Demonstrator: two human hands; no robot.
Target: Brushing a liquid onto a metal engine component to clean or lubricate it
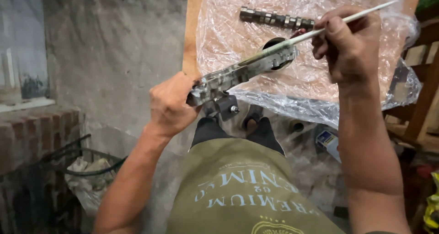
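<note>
My left hand (170,105) grips one end of a metal camshaft (242,71) and holds it up at a slant over the board's front edge. My right hand (350,44) pinches a thin paintbrush (320,30) by its pale handle; the bristle end lies along the camshaft's upper part. A second camshaft (276,18) lies flat on clear plastic sheeting (228,28) that covers a wooden board (192,28). A small round tin (274,44) sits on the sheeting, partly hidden behind the held camshaft.
A grey concrete wall (114,46) fills the left. Below left are a brick ledge (41,129) and a wire basket with rags (87,170). A small blue and white box (328,139) lies on the ground under the board. Wooden furniture (425,92) stands at the right.
</note>
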